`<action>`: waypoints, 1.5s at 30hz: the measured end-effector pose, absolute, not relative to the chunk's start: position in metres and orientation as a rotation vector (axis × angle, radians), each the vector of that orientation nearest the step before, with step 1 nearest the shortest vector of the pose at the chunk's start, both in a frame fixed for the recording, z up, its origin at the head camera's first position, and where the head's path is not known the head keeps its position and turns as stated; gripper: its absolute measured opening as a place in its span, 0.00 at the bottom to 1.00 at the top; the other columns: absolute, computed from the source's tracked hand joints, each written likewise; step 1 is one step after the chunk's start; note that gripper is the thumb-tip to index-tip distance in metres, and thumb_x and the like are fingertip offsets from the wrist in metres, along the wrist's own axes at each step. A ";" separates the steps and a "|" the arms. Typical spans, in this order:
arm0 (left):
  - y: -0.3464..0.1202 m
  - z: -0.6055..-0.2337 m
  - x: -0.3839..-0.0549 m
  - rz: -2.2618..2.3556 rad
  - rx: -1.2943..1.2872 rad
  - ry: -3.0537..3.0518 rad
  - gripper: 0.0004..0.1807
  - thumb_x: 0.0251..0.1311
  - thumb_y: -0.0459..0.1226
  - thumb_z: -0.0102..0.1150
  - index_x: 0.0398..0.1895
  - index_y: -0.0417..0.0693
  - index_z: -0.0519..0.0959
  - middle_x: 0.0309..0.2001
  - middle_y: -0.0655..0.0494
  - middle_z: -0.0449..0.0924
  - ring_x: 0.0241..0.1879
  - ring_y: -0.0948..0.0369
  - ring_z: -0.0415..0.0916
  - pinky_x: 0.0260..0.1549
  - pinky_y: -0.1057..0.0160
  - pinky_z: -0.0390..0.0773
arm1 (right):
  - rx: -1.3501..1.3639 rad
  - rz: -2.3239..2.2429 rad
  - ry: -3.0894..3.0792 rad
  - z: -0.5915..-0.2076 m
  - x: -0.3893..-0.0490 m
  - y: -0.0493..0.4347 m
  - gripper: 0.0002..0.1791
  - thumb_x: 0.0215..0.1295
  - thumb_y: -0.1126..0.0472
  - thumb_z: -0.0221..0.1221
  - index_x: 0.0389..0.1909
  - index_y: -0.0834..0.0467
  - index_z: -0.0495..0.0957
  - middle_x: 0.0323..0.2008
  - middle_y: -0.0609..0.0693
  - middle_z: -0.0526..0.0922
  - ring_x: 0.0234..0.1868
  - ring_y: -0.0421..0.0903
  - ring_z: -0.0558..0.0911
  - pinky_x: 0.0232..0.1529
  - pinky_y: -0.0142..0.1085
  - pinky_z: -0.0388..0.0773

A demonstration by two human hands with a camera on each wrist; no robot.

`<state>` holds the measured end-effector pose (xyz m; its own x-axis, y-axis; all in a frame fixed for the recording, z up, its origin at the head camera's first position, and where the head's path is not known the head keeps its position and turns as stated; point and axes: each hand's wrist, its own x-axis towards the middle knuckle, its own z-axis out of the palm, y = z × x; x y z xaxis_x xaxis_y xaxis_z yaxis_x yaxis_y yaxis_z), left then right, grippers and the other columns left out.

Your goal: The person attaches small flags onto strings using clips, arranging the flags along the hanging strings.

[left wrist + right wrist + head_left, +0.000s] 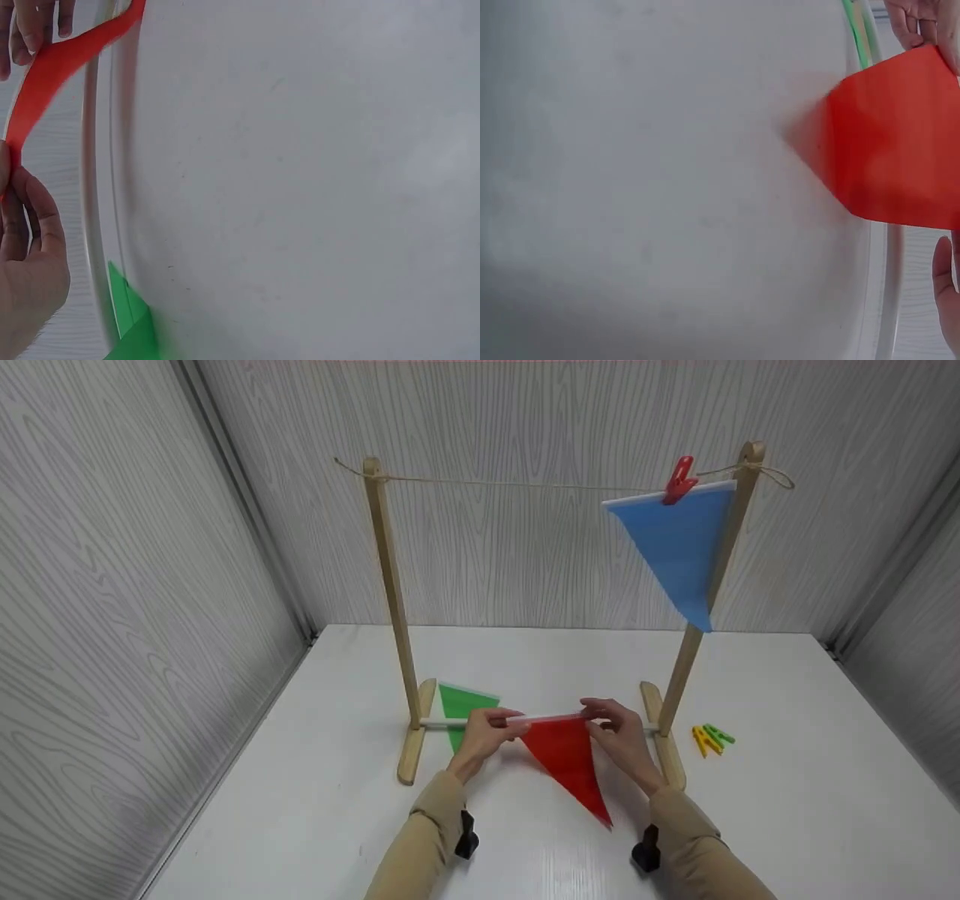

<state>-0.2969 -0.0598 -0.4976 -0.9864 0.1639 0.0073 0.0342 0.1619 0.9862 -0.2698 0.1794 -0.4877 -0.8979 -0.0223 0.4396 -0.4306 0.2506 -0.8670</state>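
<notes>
A red triangular pennant with a white top edge is stretched between my two hands, its point hanging down toward me. My left hand pinches the left end of that edge. The right hand grips the other corner between thumb and fingers. In the left wrist view the red pennant runs between both hands; in the right wrist view the pennant shows its broad face. Behind my left hand, a green pennant lies on the table, partly hidden by that hand.
A wooden stand with a left post and right post carries a string. A blue pennant hangs on it at the right under a red clothespin. Yellow and green clothespins lie right of the stand.
</notes>
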 end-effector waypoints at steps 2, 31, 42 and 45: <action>-0.060 -0.498 -0.297 1.958 0.193 2.326 0.18 0.60 0.38 0.70 0.51 0.37 0.85 0.38 0.46 0.89 0.34 0.62 0.80 0.45 0.54 0.85 | 0.366 1.678 -2.186 -0.492 -0.272 0.184 0.16 0.64 0.78 0.59 0.53 0.69 0.80 0.47 0.64 0.86 0.46 0.58 0.84 0.47 0.29 0.83; -0.064 -0.507 -0.297 2.001 0.281 2.314 0.13 0.63 0.37 0.68 0.47 0.39 0.87 0.42 0.47 0.89 0.36 0.67 0.79 0.46 0.57 0.83 | -0.808 1.667 -2.172 -0.525 -0.268 0.332 0.24 0.75 0.54 0.51 0.67 0.58 0.72 0.52 0.45 0.73 0.46 0.41 0.71 0.42 0.27 0.72; -0.063 -0.505 -0.295 1.977 0.291 2.332 0.15 0.64 0.38 0.66 0.50 0.38 0.85 0.44 0.45 0.89 0.37 0.66 0.79 0.49 0.51 0.83 | -0.830 1.660 -2.355 -0.527 -0.269 0.337 0.28 0.74 0.58 0.49 0.71 0.63 0.66 0.70 0.63 0.69 0.67 0.56 0.72 0.65 0.47 0.74; -0.063 -0.505 -0.295 1.971 0.290 2.336 0.15 0.64 0.39 0.66 0.49 0.39 0.86 0.44 0.45 0.89 0.38 0.65 0.79 0.49 0.51 0.83 | -0.798 1.653 -2.400 -0.527 -0.269 0.338 0.29 0.74 0.58 0.50 0.72 0.65 0.65 0.70 0.66 0.69 0.69 0.58 0.71 0.68 0.50 0.72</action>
<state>-0.2948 -0.0630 -0.5046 -0.9796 0.1894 0.0669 0.0979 0.1592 0.9824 -0.2687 0.3378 -0.5266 -0.8537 0.4837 -0.1926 0.3524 0.2646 -0.8977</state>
